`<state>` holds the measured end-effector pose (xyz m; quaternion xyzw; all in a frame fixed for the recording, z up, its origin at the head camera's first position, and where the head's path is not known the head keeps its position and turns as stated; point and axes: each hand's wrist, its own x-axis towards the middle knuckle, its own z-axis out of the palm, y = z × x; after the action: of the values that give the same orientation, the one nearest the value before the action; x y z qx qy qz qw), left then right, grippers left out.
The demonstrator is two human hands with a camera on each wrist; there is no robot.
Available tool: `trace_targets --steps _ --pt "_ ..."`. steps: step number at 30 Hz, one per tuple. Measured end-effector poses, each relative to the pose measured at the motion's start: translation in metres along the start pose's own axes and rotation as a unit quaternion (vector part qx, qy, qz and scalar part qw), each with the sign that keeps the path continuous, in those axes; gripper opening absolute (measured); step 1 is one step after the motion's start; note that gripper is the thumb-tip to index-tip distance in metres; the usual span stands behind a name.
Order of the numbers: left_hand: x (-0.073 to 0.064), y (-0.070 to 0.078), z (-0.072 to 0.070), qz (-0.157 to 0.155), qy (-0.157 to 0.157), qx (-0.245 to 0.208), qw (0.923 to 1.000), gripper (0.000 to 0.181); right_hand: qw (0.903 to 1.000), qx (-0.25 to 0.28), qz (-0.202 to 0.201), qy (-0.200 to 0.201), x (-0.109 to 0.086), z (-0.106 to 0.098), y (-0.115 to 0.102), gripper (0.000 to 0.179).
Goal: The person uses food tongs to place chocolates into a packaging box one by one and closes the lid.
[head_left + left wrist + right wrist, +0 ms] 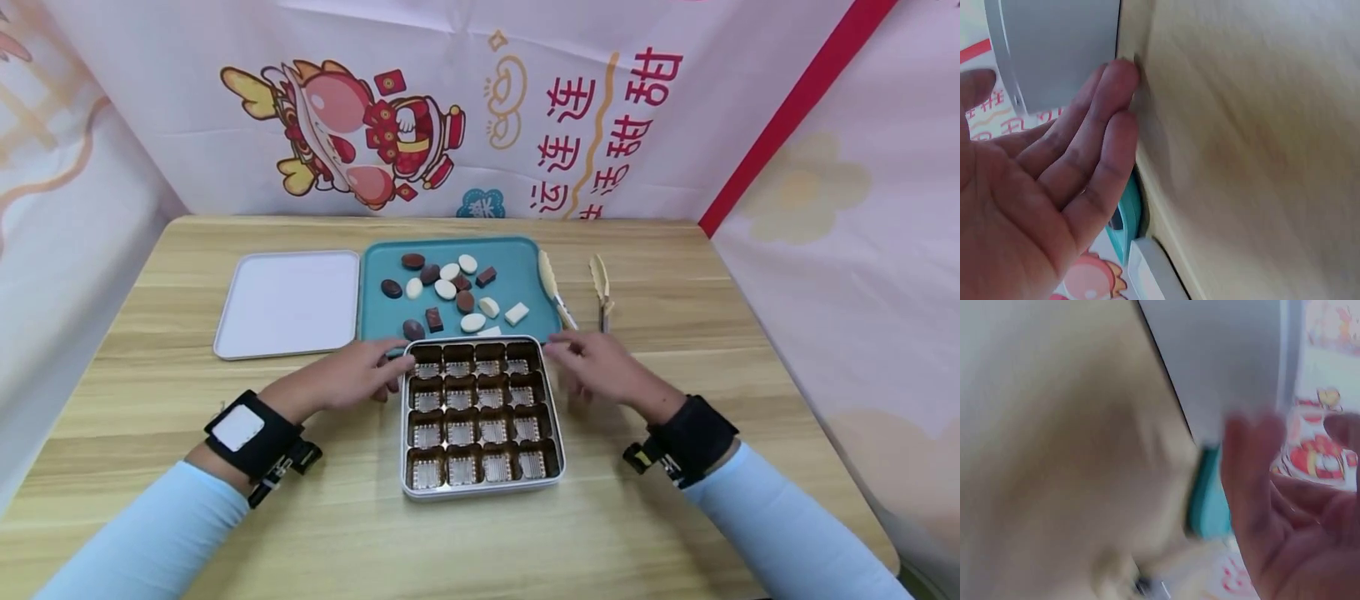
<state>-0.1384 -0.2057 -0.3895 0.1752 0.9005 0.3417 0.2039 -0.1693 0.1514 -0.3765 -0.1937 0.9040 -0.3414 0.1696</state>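
A square metal tin [483, 493] stands on the table in front of me, fitted with a brown-gold insert [476, 412] of vacant compartments in rows. My left hand [352, 375] is beside its far left corner, thumb near the rim. In the left wrist view, the fingers [1116, 140] extend along the tin's grey side wall [1063, 50]. At the far right corner is my right hand [603, 367], its fingertips close to the rim. The right wrist view shows those fingers [1244, 469] blurred, loosely extended by the wall; whether they touch it I cannot tell.
Behind the tin lies a teal tray [517, 254] with several dark, brown and white chocolates [445, 289]. To its left is a white tray [288, 304]. One pair of tongs [551, 279] leans on the teal tray's right edge; another pair [600, 283] lies farther right.
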Motion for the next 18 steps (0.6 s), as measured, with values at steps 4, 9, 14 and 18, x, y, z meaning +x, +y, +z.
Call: trace_targets --steps 4,9,14,18 --pt "0.006 -0.006 -0.008 -0.015 0.066 0.060 0.9959 0.049 0.9780 -0.139 0.002 0.155 0.020 -0.022 0.016 0.049" --pt "0.021 -0.011 -0.013 0.026 0.147 0.182 0.9719 0.035 0.9512 -0.220 0.070 0.205 0.043 -0.032 0.039 0.064" --pt "0.036 -0.015 -0.016 0.100 0.162 0.246 0.9505 0.032 0.9497 -0.229 0.122 0.176 0.055 -0.030 0.046 0.087" --pt "0.041 -0.020 -0.016 0.111 0.154 0.250 0.9494 0.035 0.9492 -0.232 0.140 0.160 0.061 -0.025 0.049 0.095"
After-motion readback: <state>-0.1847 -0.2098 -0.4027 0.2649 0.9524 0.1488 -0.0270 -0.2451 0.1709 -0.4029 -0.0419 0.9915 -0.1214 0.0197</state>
